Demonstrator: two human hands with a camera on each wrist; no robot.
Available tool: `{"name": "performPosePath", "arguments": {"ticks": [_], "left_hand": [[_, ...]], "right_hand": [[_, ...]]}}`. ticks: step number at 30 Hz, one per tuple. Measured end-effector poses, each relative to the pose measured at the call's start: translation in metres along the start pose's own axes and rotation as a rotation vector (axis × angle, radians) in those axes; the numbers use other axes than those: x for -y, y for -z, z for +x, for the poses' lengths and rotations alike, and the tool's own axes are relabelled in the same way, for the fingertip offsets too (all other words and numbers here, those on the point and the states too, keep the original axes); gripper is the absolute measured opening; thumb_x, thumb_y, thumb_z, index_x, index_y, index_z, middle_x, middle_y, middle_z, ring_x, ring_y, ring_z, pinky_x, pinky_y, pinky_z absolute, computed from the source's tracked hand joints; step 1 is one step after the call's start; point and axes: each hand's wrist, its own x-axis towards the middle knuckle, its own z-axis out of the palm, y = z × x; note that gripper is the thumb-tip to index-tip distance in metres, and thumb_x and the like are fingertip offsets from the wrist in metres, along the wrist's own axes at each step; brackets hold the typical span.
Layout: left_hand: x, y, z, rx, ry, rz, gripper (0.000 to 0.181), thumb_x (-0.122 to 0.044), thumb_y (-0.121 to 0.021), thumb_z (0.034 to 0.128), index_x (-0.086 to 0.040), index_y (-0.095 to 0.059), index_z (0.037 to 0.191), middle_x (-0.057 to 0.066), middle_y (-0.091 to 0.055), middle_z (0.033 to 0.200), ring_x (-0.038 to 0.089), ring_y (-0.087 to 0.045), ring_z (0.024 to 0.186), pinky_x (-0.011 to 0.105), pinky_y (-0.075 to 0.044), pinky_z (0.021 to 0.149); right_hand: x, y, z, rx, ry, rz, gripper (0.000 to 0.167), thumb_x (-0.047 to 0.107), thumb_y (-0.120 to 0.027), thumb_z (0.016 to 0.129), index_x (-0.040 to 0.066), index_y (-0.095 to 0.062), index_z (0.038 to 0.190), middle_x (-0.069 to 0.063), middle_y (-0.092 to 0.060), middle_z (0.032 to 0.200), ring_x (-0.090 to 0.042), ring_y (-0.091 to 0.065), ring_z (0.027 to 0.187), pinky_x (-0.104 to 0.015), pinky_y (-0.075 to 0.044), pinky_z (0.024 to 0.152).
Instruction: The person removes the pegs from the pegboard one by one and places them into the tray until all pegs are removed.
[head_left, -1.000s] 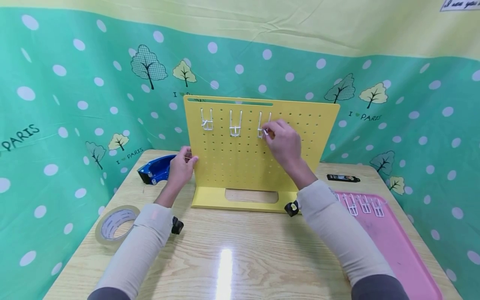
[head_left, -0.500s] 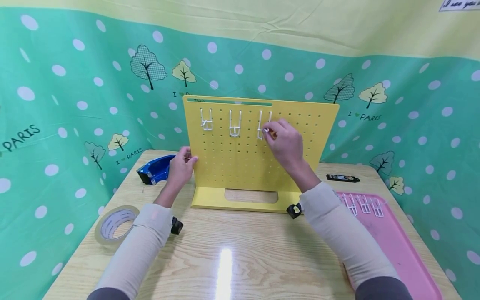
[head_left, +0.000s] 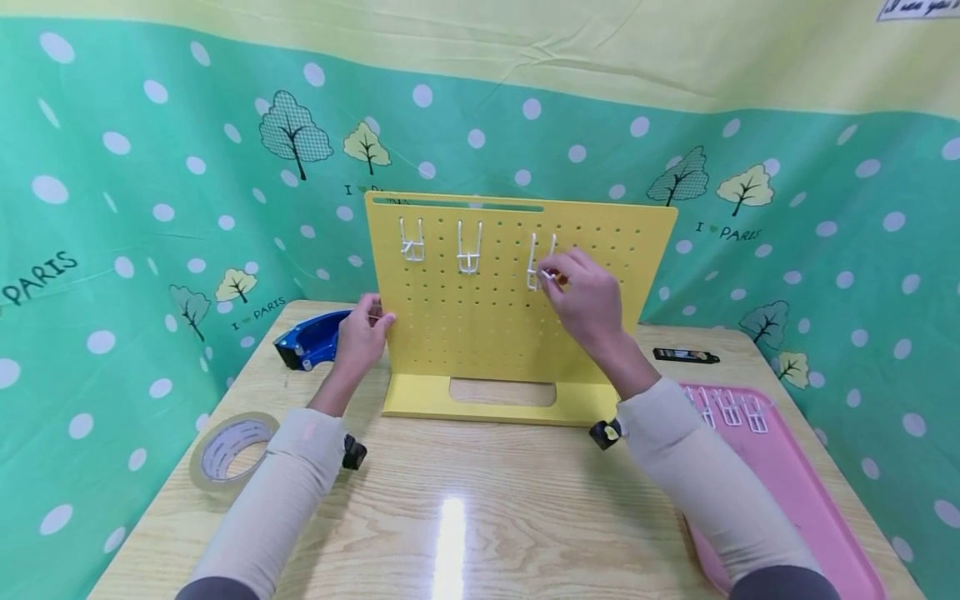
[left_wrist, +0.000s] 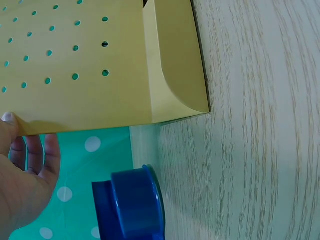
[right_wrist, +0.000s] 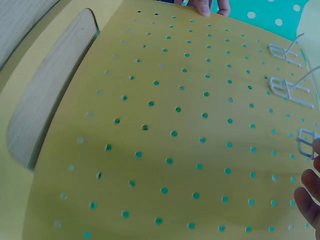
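Observation:
A yellow pegboard [head_left: 465,333] stands upright on its base. My left hand [head_left: 362,333] grips its left edge; in the left wrist view the left thumb [left_wrist: 9,120] lies on the front, with the other fingers behind. My right hand [head_left: 588,300] pinches a white wire pegboard hook [head_left: 533,250] by its front arm, against or close to the upper right middle of the board. Whether its prongs sit in the holes cannot be made out. Two similar hooks, a left one [head_left: 413,250] and a middle one [head_left: 469,265], hang on the board's upper part.
Several more white hooks [head_left: 728,408] lie in a pink tray [head_left: 802,500] at the right. A black marker-like box [head_left: 686,356] lies behind the tray. At the left are a blue tape dispenser [head_left: 315,337] and a tape roll [head_left: 206,467]. A patterned curtain hangs behind.
My right hand has shifted right and slightly down, carrying the pinched hook away from its earlier spot on the board. The left hand has kept its hold on the edge.

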Motion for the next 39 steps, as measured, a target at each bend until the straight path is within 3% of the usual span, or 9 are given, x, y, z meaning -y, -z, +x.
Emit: {"name": "performPosePath", "arguments": {"ticks": [11, 17, 24, 28, 39], "left_hand": [[0.000, 0.001, 0.000, 0.003, 0.007, -0.007, 0.026, -0.019, -0.056, 0.1056, -0.007, -0.055, 0.129, 0.019, -0.066, 0.112, 0.033, -0.063, 0.100, 0.043, -0.055, 0.082], [0.000, 0.001, 0.000, -0.003, 0.002, 0.001, 0.025, -0.019, -0.056, 0.1053, -0.007, -0.055, 0.128, 0.019, -0.066, 0.112, 0.033, -0.064, 0.100, 0.042, -0.055, 0.081], [0.001, 0.000, 0.000, -0.002, -0.003, 0.005, 0.026, -0.019, -0.056, 0.1055, -0.007, -0.054, 0.128, 0.019, -0.066, 0.112, 0.033, -0.064, 0.100, 0.041, -0.055, 0.081], [0.001, 0.000, 0.001, 0.003, 0.003, 0.001, 0.026, -0.020, -0.056, 0.1057, -0.007, -0.054, 0.129, 0.018, -0.065, 0.111, 0.033, -0.063, 0.099, 0.041, -0.055, 0.081], [0.000, 0.001, 0.000, 0.009, 0.004, 0.000, 0.026, -0.020, -0.056, 0.1057, -0.008, -0.054, 0.129, 0.018, -0.065, 0.111, 0.033, -0.064, 0.099, 0.041, -0.055, 0.081]], "right_hand": [[-0.041, 0.033, -0.040, 0.096, -0.108, 0.004, 0.004, 0.007, -0.075, 0.091, 0.008, -0.076, 0.095, -0.010, -0.074, 0.091, -0.026, -0.071, 0.079, -0.040, -0.059, 0.065], [-0.065, 0.052, -0.063, 0.165, -0.169, -0.051, 0.003, 0.009, -0.074, 0.092, 0.008, -0.075, 0.095, -0.010, -0.074, 0.090, -0.026, -0.069, 0.079, -0.038, -0.055, 0.066], [-0.089, 0.080, -0.093, 0.393, -0.302, -0.077, 0.006, 0.013, -0.072, 0.095, 0.010, -0.074, 0.099, -0.011, -0.073, 0.091, -0.025, -0.065, 0.080, -0.030, -0.051, 0.065], [-0.103, 0.096, -0.111, 0.521, -0.340, -0.072, 0.009, 0.012, -0.073, 0.094, 0.008, -0.075, 0.102, -0.010, -0.074, 0.091, -0.024, -0.066, 0.081, -0.029, -0.052, 0.066], [-0.132, 0.122, -0.163, 0.734, -0.413, -0.103, 0.008, 0.016, -0.072, 0.093, 0.013, -0.076, 0.099, -0.003, -0.073, 0.089, -0.014, -0.061, 0.078, -0.027, -0.050, 0.063]]}}
